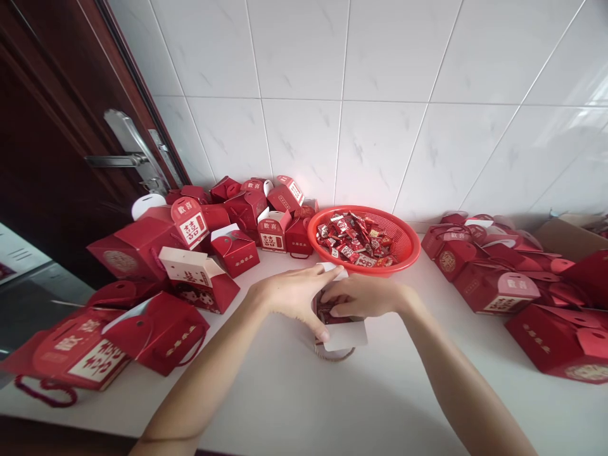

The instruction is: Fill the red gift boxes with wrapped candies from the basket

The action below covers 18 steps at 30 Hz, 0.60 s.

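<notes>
A small open gift box (346, 336) stands on the white table in front of me, its pale flaps spread and a cord handle (335, 356) lying at its near side. My left hand (295, 299) grips the box from the left, thumb at the near flap and fingers at the far one. Into the open top reaches my right hand (363, 296), its fingers curled; what they hold, if anything, is hidden. Dark red wrapped pieces show inside beneath the fingers. Just behind the box sits a red plastic basket (406, 237) of wrapped candies (354, 239).
Several red gift boxes crowd the left, among them a box with a cream flap (202, 278) and a red box (161, 332) nearer me. More red boxes (494, 285) stand at right, beside a brown cardboard box (567, 239). A tiled wall (304, 136) rises behind; a dark door (52, 120) is at left.
</notes>
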{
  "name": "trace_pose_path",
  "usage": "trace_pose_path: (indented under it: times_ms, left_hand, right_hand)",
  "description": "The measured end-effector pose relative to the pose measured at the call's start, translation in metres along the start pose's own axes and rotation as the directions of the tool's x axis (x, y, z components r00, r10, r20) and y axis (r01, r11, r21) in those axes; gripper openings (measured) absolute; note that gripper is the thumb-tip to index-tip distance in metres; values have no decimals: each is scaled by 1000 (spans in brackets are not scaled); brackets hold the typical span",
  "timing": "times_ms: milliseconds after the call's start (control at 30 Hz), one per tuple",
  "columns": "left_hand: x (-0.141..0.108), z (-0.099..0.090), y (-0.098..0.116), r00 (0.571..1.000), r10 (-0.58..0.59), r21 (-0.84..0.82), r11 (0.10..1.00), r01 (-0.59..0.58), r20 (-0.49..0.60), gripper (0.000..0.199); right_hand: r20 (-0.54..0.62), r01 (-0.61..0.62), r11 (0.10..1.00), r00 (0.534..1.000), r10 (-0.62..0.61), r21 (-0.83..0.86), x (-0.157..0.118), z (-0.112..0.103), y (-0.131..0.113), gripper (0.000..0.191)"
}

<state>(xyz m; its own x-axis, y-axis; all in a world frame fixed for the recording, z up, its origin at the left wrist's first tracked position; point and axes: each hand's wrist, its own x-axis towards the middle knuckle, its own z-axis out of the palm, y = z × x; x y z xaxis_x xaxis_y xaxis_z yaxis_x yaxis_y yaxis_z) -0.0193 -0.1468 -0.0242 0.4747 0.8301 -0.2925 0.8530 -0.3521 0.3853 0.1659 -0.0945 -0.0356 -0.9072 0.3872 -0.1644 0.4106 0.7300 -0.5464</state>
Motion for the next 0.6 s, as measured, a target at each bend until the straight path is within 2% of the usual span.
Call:
trace_pose_path:
  times_ms: [133, 200, 300, 467, 600]
  left_hand:
    - [-6, 5, 11, 997, -82, 37, 996, 82, -2, 117]
    - [-9, 7, 20, 994, -112, 53, 992, 112, -5, 112]
    - [-12, 8, 27, 993, -122, 56, 991, 122, -1, 104]
    - [-13, 6, 26, 998, -54, 28, 998, 54, -12, 103]
    - [-14, 6, 25, 995, -100, 48, 994, 100, 12, 111]
  right_hand:
    - [-2, -76, 997, 997, 76, 31, -20, -7, -1, 11]
    - [-13, -89, 995, 996, 90, 53, -27, -7, -4, 17]
    - [-4, -87, 996, 996, 87, 17, -31, -5, -10, 13]
    - [37, -108, 970, 992, 119, -216, -17, 8, -16, 26]
    - [76, -138, 941, 983, 169, -309, 4, 22, -13, 26]
